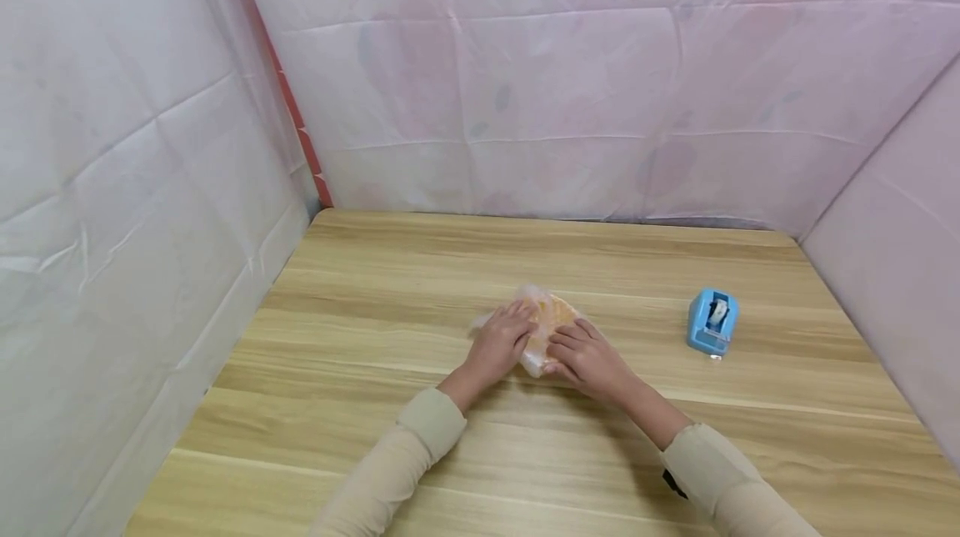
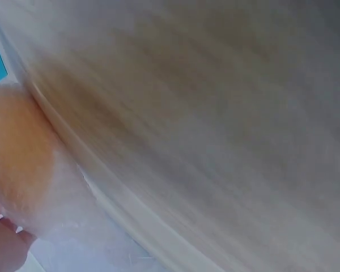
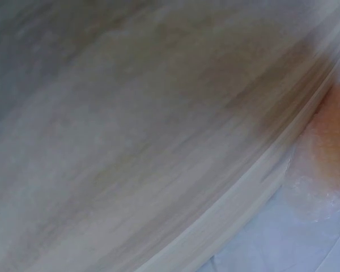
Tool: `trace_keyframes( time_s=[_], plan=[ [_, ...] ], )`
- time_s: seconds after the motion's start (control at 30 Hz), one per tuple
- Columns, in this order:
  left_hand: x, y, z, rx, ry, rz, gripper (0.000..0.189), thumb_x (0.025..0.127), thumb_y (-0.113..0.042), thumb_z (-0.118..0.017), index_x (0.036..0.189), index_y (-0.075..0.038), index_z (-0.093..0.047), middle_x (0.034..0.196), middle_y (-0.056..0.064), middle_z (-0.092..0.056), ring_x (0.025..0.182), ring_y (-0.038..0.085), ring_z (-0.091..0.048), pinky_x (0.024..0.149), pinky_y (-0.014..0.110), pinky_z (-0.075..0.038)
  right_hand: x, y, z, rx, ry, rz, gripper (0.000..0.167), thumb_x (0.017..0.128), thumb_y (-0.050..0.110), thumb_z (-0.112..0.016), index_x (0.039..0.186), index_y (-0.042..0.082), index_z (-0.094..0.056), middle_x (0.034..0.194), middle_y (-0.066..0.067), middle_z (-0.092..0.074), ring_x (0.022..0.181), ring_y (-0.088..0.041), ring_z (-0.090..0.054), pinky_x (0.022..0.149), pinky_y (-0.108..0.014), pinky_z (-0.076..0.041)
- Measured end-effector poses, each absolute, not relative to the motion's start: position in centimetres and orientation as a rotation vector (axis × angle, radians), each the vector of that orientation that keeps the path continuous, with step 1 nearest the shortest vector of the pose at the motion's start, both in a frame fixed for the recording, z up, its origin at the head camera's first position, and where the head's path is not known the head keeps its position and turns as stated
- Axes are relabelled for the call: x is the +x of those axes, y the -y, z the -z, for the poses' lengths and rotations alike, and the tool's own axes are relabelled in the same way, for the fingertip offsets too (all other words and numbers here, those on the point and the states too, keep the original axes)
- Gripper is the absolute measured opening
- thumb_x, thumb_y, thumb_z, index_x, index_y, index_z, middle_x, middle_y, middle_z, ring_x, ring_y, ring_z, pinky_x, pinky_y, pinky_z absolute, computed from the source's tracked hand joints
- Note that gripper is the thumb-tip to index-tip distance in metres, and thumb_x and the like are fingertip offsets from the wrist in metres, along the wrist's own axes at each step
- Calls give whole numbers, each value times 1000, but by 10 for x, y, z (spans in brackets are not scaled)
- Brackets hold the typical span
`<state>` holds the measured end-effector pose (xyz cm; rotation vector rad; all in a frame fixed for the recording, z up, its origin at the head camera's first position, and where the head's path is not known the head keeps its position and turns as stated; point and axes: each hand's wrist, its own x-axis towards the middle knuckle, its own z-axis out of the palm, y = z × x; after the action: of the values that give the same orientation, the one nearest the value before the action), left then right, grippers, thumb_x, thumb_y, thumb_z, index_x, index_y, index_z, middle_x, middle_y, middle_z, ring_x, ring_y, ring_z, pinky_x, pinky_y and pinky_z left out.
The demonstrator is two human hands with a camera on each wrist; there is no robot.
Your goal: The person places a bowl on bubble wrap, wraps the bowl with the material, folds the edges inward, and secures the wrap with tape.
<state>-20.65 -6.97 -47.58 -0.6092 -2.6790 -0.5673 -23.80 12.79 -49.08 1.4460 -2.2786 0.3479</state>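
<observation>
On the table lies a small yellow-orange bundle (image 1: 542,330) in translucent, whitish plastic wrap; what is inside cannot be told. My left hand (image 1: 501,341) holds it from the left, fingers laid over the upper side. From the right, my right hand (image 1: 591,358) grips its edge, fingers on top and thumb at the near side. A loose end of the wrap sticks out past the left hand. The orange bundle (image 2: 17,153) appears at the left edge of the left wrist view, and the wrapped bundle (image 3: 323,158) at the right edge of the right wrist view.
A blue tape dispenser (image 1: 712,322) with a roll in it stands to the right of the hands. The wood-grain table (image 1: 375,287) has pale cloth sheets (image 1: 555,103) hanging behind it and along both sides.
</observation>
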Motion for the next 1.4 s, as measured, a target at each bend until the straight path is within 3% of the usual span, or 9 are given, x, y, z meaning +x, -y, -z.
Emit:
trace_keyframes(
  time_s=[0.3, 0.53, 0.77, 1.0, 1.2, 1.4],
  plan=[
    [-209, 72, 468, -763, 2758, 517, 20, 93, -9, -50, 107, -6, -64, 137, 11, -50, 131, 27, -43, 111, 40, -32, -238, -128, 489, 1449, 2274, -324, 44, 93, 44, -41, 89, 9, -68, 96, -7, -69, 99, -28, -61, 94, -54, -42],
    [-212, 71, 462, -846, 2863, 455, 15, 95, -11, -46, 102, -11, -59, 138, 8, -50, 133, 23, -40, 115, 34, -25, -237, -126, 488, 1443, 2304, -312, 46, 93, 45, -40, 95, 9, -69, 97, -6, -69, 99, -26, -60, 94, -53, -42],
    [-214, 65, 457, -825, 3027, 333, 35, 98, -18, -39, 132, -10, -48, 136, 1, -52, 136, 21, -36, 117, 32, -21, -239, -125, 487, 1456, 2289, -334, 46, 94, 45, -39, 96, 10, -69, 100, -7, -69, 99, -26, -60, 93, -52, -42],
    [-216, 56, 456, -779, 3066, 263, 27, 99, -21, -37, 120, -13, -53, 123, 1, -59, 131, 18, -42, 114, 34, -27, -240, -124, 488, 1448, 2269, -322, 50, 95, 46, -36, 93, 9, -69, 98, -7, -69, 98, -26, -61, 93, -51, -41],
    [-215, 54, 460, -765, 3075, 90, 38, 100, -28, -30, 127, -13, -52, 131, 1, -56, 131, 17, -42, 114, 33, -27, -239, -124, 487, 1440, 2294, -321, 41, 91, 42, -48, 94, 7, -70, 99, -9, -69, 100, -27, -61, 95, -53, -41],
    [-215, 55, 465, -777, 3128, 97, 49, 101, -33, -22, 140, -11, -41, 143, 5, -44, 138, 19, -33, 117, 33, -21, -237, -123, 486, 1429, 2324, -352, 35, 85, 37, -58, 97, 6, -69, 101, -11, -69, 101, -29, -61, 97, -52, -39]
  ],
)
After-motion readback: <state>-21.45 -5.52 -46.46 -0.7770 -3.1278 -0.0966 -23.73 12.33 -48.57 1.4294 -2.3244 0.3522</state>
